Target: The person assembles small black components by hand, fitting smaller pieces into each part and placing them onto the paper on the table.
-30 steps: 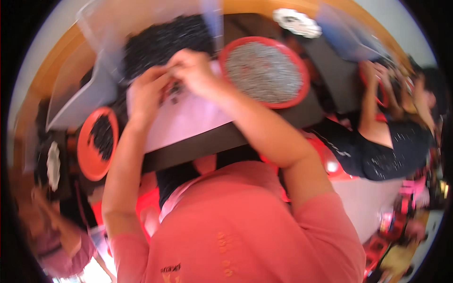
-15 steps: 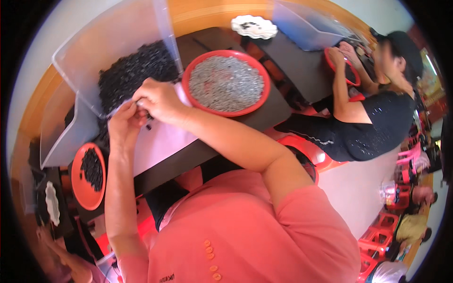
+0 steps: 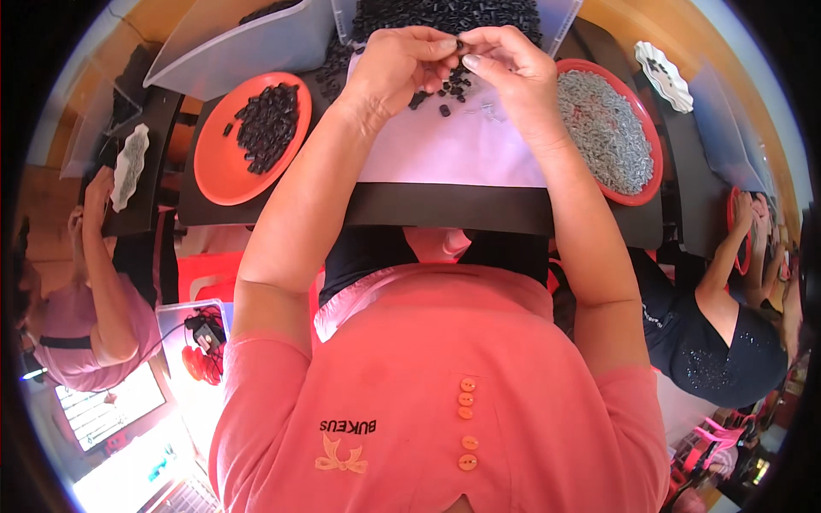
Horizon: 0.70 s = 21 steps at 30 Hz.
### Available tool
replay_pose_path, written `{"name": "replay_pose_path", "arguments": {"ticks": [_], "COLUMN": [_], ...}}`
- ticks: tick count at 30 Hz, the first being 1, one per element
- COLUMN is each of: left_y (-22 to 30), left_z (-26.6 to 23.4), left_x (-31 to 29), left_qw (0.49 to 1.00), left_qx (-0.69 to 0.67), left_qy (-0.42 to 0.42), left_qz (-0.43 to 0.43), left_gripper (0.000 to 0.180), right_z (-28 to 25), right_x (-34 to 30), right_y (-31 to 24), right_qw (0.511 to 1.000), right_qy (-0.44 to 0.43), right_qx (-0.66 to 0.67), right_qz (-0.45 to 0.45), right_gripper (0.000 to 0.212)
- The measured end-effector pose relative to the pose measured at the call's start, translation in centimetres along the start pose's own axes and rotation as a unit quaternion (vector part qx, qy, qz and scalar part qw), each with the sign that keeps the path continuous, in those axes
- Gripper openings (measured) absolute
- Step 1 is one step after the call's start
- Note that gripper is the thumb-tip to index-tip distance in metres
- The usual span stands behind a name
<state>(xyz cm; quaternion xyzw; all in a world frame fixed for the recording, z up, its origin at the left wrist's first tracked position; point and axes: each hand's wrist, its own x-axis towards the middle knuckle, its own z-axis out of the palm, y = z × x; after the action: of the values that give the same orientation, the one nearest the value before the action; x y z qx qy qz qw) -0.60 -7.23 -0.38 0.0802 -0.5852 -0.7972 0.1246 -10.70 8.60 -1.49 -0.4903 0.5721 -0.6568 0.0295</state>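
My left hand point(image 3: 389, 73) and my right hand point(image 3: 522, 81) meet above a white sheet point(image 3: 453, 154) on the dark table. A small black plastic piece point(image 3: 460, 44) sits at their joined fingertips, pinched by my left thumb and finger. My right thumb and forefinger close in against it; whatever else they hold is too small to make out. Loose black pieces point(image 3: 444, 110) lie on the sheet just below the fingers. A red round tray of small silvery metal parts point(image 3: 603, 128) stands right of my right hand. Left of my left forearm is an orange-red dish point(image 3: 214, 167) with black pieces point(image 3: 269, 120).
Behind my hands, a clear plastic bin point(image 3: 560, 26) holds a heap of black pieces point(image 3: 445, 17). Another translucent bin point(image 3: 248, 51) stands at the far left. A white scalloped plate point(image 3: 665, 79) lies far right. People work at neighbouring tables on both sides point(image 3: 85, 325).
The view has swung left, so the table now lies straight ahead, with trays on both sides. My hands stay together at the fingertips over the sheet.
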Motion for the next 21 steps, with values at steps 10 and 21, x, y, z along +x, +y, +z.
{"name": "replay_pose_path", "arguments": {"ticks": [10,21], "left_y": [0.0,-0.4], "left_z": [-0.7,0.0], "left_x": [-0.2,-0.5], "left_qw": [0.997,0.986], "left_qx": [-0.019,-0.074], "left_qy": [0.069,0.150], "left_qz": [0.002,-0.018], "left_gripper": [0.021,0.014], "right_z": [-0.3,-0.8], "right_x": [-1.2,-1.3], "right_y": [-0.1,0.9], "right_qw": [0.875,0.841], "right_qy": [-0.153,-0.201], "right_qx": [-0.434,-0.493], "right_qz": [-0.153,-0.096], "right_gripper": [0.009,0.012]}}
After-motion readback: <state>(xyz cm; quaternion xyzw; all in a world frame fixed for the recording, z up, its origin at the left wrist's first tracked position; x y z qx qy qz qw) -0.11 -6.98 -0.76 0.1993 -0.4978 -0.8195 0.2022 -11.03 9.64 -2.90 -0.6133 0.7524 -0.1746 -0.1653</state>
